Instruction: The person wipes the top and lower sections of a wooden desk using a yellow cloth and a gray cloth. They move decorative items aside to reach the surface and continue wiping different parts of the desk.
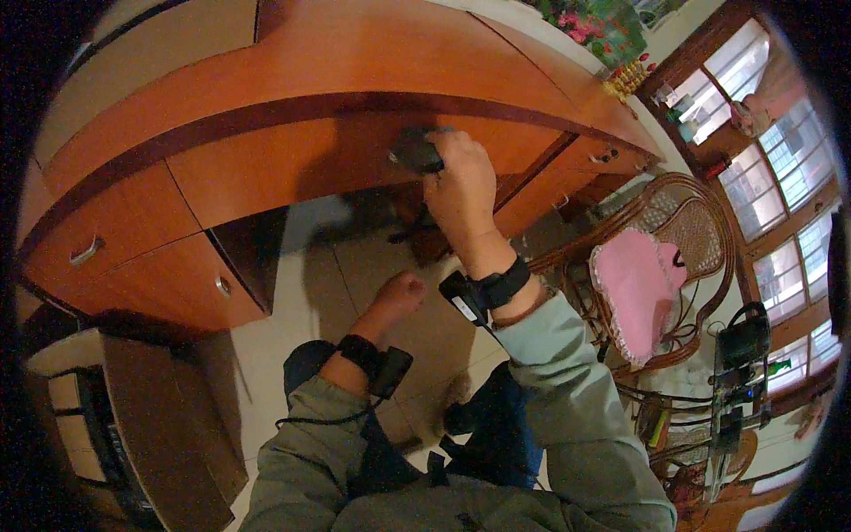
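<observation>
In my right hand (463, 176) is a dark, bunched cloth or pad (417, 150); its exact kind is hard to tell. It is at the front panel (266, 169) of an orange-brown wooden desk, just under the overhanging edge. A shadow falls on the panel to its left. My left hand (400, 292) hangs lower, over the tiled floor and away from the desk, with its fingers curled in and no object visible in it. Both wrists carry black straps with small devices.
A rattan chair (701, 246) with a pink cushion (631, 292) stands to the right. At left are a metal-handled drawer (120, 233) and a brown cabinet (169, 412). Below the desk is an open kneehole. Flowers (585, 33) and barred windows (751, 206) lie beyond.
</observation>
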Demonstrator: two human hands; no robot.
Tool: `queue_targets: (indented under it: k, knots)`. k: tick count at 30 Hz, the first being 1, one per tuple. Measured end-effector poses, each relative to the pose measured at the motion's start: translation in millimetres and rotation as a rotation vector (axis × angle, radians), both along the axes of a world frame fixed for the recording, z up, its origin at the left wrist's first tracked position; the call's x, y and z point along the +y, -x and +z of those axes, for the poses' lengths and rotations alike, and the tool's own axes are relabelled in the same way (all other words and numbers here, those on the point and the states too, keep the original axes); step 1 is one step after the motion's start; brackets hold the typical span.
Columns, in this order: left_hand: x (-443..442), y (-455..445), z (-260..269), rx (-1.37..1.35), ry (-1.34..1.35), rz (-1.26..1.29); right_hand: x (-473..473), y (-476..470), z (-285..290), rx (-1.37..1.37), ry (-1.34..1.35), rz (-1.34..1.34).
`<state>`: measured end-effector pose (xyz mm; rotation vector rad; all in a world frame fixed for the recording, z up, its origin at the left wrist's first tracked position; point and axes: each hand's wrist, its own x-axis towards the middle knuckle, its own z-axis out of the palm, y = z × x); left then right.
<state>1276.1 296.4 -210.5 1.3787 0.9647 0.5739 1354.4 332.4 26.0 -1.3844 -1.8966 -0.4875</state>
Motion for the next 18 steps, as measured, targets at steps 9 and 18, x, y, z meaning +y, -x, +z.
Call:
queue_targets:
  k: [9, 18]
  knots:
    - [2, -19, -27, 0.019, -0.431, -0.043, -5, 29, 1, -0.049, 0.039, 0.036]
    - [2, -6, -29, 0.024, -0.044, -0.023, -5, 9, -3, -0.097, 0.120, -0.014]
